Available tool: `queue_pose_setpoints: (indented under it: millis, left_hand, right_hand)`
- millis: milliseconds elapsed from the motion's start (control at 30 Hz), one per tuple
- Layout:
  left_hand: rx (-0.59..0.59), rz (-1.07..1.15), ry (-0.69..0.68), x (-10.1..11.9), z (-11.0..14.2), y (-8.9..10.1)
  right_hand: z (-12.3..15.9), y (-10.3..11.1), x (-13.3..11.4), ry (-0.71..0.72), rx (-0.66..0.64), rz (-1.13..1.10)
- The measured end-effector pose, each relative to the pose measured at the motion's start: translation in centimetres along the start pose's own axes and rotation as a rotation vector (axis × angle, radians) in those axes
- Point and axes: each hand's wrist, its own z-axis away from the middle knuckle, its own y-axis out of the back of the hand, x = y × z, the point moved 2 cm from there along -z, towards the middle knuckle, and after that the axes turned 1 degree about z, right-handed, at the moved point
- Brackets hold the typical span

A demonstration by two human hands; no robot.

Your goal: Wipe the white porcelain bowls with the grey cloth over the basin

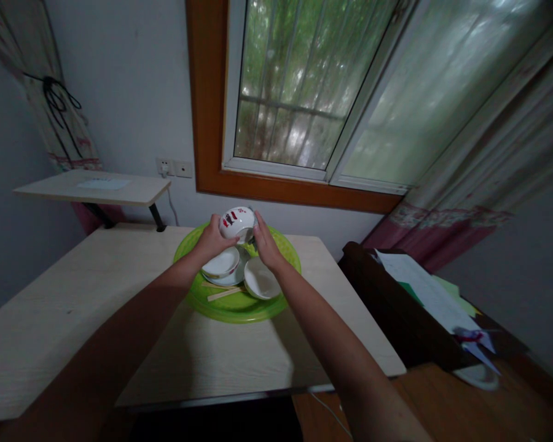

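Observation:
Between my two hands is a white bowl (238, 223) with red and dark markings, tilted above a round green tray (239, 316). My left hand (213, 239) is closed on the bowl's left side, thumb along its lower edge. On its right side, my right hand (266, 240) presses with the fingers stretched along the wall. Below it on the tray, a second white bowl (221, 263) rests on a pale plate (234, 278). A third white bowl (261, 280) leans tilted near my right wrist. Wooden chopsticks (223, 294) lie in front of the plate.
The tray stands on a pale wooden table (230, 362). At the back left is a small raised shelf (96, 191) with a paper on it. To the right, a dark brown piece of furniture (391, 307) holds papers (428, 294). A window (299, 92) is behind the table.

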Motion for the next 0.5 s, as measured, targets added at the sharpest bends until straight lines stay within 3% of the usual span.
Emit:
queue_pose_setpoints:
  millis: [333, 500]
  left_hand:
    - [-0.062, 0.021, -0.027, -0.6, 0.0, -0.3]
    - [-0.069, 0.011, -0.012, -0.7, 0.0, -0.4]
  right_hand:
    - [0.8, -0.1, -4.2, 0.389, -0.166, 0.414]
    - [0.9, -0.5, -5.2, 0.466, -0.229, 0.523]
